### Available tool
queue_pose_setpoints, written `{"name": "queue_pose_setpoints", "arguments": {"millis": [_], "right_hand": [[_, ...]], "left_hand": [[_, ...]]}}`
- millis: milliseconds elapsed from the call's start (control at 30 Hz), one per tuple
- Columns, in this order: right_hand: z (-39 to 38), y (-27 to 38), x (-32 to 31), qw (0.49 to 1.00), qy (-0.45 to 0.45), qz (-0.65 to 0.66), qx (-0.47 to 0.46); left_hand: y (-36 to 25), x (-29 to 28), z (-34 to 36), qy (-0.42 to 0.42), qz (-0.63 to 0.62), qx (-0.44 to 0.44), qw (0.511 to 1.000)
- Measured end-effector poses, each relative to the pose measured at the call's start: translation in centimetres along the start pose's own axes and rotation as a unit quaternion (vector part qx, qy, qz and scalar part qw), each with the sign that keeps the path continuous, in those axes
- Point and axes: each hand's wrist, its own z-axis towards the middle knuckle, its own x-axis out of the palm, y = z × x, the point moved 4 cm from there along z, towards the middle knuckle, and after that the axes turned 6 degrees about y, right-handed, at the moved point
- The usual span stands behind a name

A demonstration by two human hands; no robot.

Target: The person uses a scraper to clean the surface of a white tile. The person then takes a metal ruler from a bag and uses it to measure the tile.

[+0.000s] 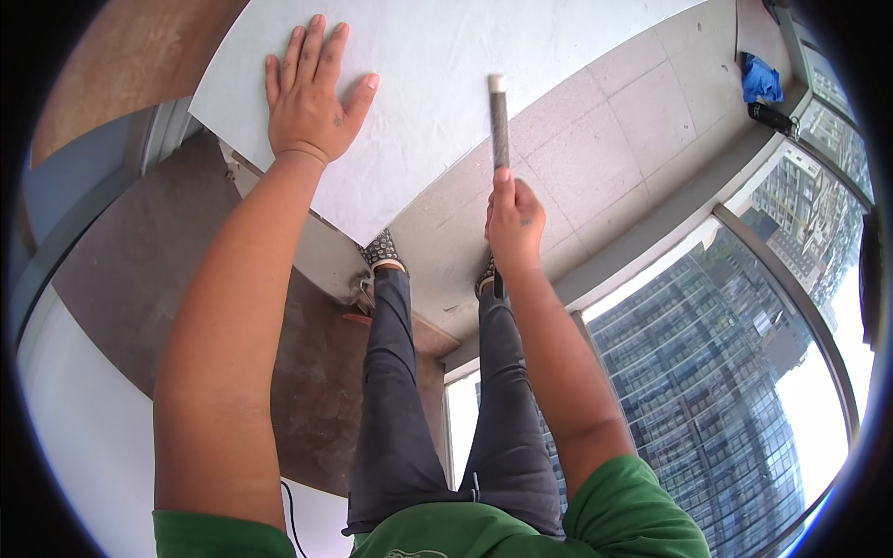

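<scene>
My left hand (316,107) lies flat on a large white sheet (428,56), near its left edge. Its thumb is spread away from the fingers. My right hand (514,223) is closed around a slim dark grey rod (499,121) with a pale tip at the far end. The rod points away from me, close to the sheet's right edge, its upper part slightly blurred. A short black end shows below the fist. I cannot tell what kind of tool it is. One pointed corner of the sheet comes down near my left shoe (381,249).
Pale floor tiles (595,139) run along the right, beside a window (688,353) with tall buildings outside. A blue bag (761,79) and a black object (772,118) lie at the far right. A brown panel (139,56) is at the upper left, a dark brown surface (177,270) below it.
</scene>
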Motion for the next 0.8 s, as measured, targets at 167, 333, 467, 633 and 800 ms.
{"name": "queue_pose_setpoints", "arguments": {"millis": [167, 333, 467, 633, 800], "right_hand": [[3.1, 6.5, -0.8, 0.988, 0.011, 0.155, -0.022], [-1.0, 1.6, 0.7, 0.998, 0.039, 0.049, 0.005], [5.3, 8.2, -2.3, 0.982, -0.012, 0.183, -0.054], [2.0, 5.3, -0.7, 0.999, 0.027, 0.034, -0.003], [-0.8, 0.9, 1.2, 0.998, 0.056, -0.041, -0.003]], "left_hand": [[0.3, 0.0, -0.1, -0.001, 0.001, -0.001, 1.000], [0.0, 0.1, 0.0, 0.001, -0.005, 0.002, 1.000], [0.1, -0.1, -0.1, -0.003, -0.013, 0.002, 1.000], [0.4, -0.2, -0.4, 0.004, -0.004, -0.004, 1.000], [-0.2, 0.1, 0.2, 0.000, -0.013, 0.001, 1.000]]}}
